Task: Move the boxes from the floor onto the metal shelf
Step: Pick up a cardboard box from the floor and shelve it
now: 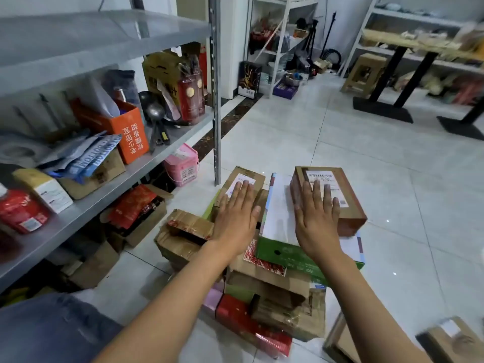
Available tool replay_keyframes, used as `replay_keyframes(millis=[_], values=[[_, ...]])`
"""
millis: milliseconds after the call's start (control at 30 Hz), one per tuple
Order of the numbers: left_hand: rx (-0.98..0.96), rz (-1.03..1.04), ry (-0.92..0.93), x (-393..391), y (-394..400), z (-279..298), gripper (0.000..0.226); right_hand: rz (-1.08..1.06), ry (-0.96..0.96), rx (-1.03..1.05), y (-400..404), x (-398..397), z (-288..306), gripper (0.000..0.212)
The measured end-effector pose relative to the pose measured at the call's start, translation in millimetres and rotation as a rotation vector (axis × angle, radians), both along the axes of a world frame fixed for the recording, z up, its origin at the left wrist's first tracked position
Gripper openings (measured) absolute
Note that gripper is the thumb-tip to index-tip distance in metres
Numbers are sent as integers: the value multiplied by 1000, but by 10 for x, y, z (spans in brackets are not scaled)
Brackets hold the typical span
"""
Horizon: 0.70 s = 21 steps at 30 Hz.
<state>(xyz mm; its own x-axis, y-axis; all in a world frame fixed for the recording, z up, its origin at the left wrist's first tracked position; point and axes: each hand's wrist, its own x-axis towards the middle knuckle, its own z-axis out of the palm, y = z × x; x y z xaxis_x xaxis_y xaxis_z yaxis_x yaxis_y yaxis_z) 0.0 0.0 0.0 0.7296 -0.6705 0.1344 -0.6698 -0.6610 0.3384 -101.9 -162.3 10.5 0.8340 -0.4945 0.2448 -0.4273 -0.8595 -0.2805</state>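
A pile of cardboard boxes lies on the tiled floor in front of me. My left hand is flat, fingers spread, over a small brown box with a white label. My right hand is flat and open at the near left edge of a brown labelled box, which rests on a white and green box. Neither hand grips anything. A torn brown box lies at the pile's left, and a red box lies nearest me. The grey metal shelf stands at the left, its levels crowded.
An orange box, bottles and bags fill the shelf's middle level; a pink basket sits below. The shelf's post stands just beyond the pile. Another box lies bottom right. Black table bases stand far right.
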Motion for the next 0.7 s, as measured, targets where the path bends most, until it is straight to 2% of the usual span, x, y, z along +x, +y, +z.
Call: replay_keyframes(millis=[200, 267, 400, 533, 700], values=[[-16, -79, 148, -143, -402, 20, 58, -52, 14, -32, -193, -117, -46, 70], [-50, -106, 249, -132, -500, 42, 58, -130, 8, -4, -343, -142, 13, 63], [-221, -81, 577, -284, -667, 97, 57, -276, -36, 46, -528, -205, 32, 59], [-314, -48, 910, -335, -810, 208, 56, -409, -66, 271, -638, -208, 39, 68], [-236, -44, 995, -277, -887, 227, 56, -396, -183, 352, -635, -175, 8, 63]])
